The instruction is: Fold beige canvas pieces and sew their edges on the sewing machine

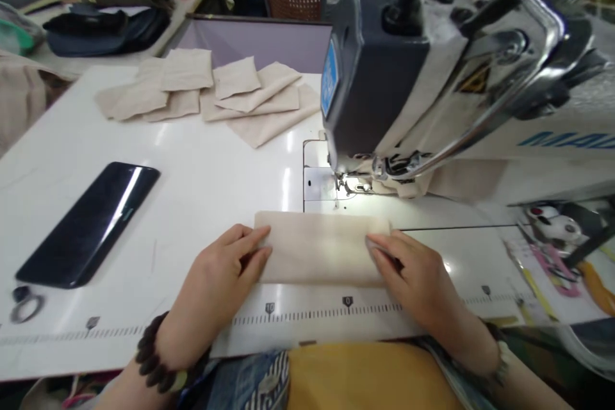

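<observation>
Your left hand (216, 275) and your right hand (413, 275) both hold a folded beige cloth (321, 248), one hand at each short end. The left fingers (250, 243) stay close together and lie on the left end of the cloth. The right fingers (384, 246) are also together and press on the right end. The cloth lies flat on the white sewing table (202, 205), between your hands. It is just in front of the presser foot (353, 184) of the industrial sewing machine (408, 77), but it is not under the foot. Its near edge is close to the measuring scale (317, 317) printed along the front of the table.

Another piece of cloth (403, 182) sits at the machine, beside the foot. Farther on the table, small beige cloth pieces (202, 86) lie in overlapping groups. On the left side there is a black smartphone (86, 224), lying face up, and a small dark ring (26, 307) near it. A dark bead bracelet (154, 352) is around your left wrist.
</observation>
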Demonstrator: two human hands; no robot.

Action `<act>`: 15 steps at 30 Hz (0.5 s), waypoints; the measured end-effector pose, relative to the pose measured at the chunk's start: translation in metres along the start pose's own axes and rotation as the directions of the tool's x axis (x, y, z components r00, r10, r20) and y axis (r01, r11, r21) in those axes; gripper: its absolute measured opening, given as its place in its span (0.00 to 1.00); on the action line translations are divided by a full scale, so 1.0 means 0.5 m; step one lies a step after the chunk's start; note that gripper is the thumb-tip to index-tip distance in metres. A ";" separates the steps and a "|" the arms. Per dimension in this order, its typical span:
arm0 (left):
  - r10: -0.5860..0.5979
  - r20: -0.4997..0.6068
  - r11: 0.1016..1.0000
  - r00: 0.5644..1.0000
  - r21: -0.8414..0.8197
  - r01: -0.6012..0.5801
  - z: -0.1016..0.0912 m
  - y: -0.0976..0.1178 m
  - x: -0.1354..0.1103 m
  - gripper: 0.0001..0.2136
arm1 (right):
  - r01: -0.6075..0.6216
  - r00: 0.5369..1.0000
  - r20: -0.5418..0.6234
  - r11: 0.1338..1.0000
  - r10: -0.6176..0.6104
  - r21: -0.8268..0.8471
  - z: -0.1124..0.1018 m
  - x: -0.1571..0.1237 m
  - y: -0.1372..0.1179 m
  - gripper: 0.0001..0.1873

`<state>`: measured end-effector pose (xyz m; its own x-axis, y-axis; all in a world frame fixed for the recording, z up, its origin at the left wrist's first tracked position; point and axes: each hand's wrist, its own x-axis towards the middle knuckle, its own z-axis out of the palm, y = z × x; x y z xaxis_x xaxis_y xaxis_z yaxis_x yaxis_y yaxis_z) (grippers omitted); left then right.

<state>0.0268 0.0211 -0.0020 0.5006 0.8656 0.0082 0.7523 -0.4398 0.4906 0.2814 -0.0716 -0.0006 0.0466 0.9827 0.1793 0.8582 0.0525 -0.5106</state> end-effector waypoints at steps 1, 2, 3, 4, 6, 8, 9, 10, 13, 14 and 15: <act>0.011 -0.011 1.000 1.000 0.006 -0.010 0.000 -0.001 0.001 0.18 | -0.009 1.000 0.004 1.000 0.009 0.006 -0.001 0.000 -0.001 0.11; 0.020 -0.020 1.000 1.000 0.014 -0.019 0.001 -0.002 0.001 0.18 | -0.018 1.000 0.009 1.000 0.018 0.011 -0.001 0.001 -0.002 0.11; 0.027 -0.027 0.999 0.999 0.023 -0.026 0.001 -0.002 0.002 0.18 | -0.024 1.000 0.014 1.000 0.023 0.017 -0.002 0.001 -0.002 0.11; 0.034 -0.033 0.999 0.999 0.032 -0.033 0.001 -0.003 0.002 0.19 | -0.027 1.000 0.014 0.999 0.027 0.023 -0.002 0.001 -0.002 0.11; 0.046 -0.042 0.998 0.998 0.052 -0.044 0.002 -0.005 0.002 0.19 | -0.030 0.999 0.013 0.999 0.029 0.040 -0.002 0.000 -0.002 0.11; 0.057 -0.045 0.996 0.997 0.065 -0.054 0.003 -0.008 0.002 0.19 | -0.036 0.999 0.012 0.998 0.035 0.053 -0.002 0.001 -0.002 0.11; 0.062 -0.047 0.996 0.997 0.070 -0.058 0.003 -0.009 0.002 0.19 | -0.039 0.999 0.013 0.998 0.039 0.055 -0.002 0.001 -0.002 0.11; 0.065 -0.048 0.995 0.997 0.074 -0.061 0.004 -0.009 0.002 0.19 | -0.043 0.999 0.016 0.998 0.042 0.055 -0.002 0.002 -0.002 0.11; 0.067 -0.054 0.995 0.996 0.080 -0.062 0.004 -0.011 0.004 0.20 | -0.050 0.998 0.027 0.997 0.049 0.055 -0.002 0.002 -0.004 0.11; 0.065 -0.058 0.995 0.996 0.081 -0.060 0.004 -0.011 0.004 0.20 | -0.049 0.998 0.026 0.997 0.048 0.057 -0.003 0.002 -0.005 0.11; 0.063 -0.059 0.995 0.996 0.077 -0.058 0.005 -0.011 0.005 0.20 | -0.050 0.999 0.025 0.997 0.049 0.059 -0.003 0.002 -0.006 0.11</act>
<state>0.0249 0.0249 -0.0066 0.5205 0.8490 0.0904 0.7530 -0.5064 0.4203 0.2797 -0.0711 0.0024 0.0755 0.9882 0.1334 0.8232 0.0137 -0.5675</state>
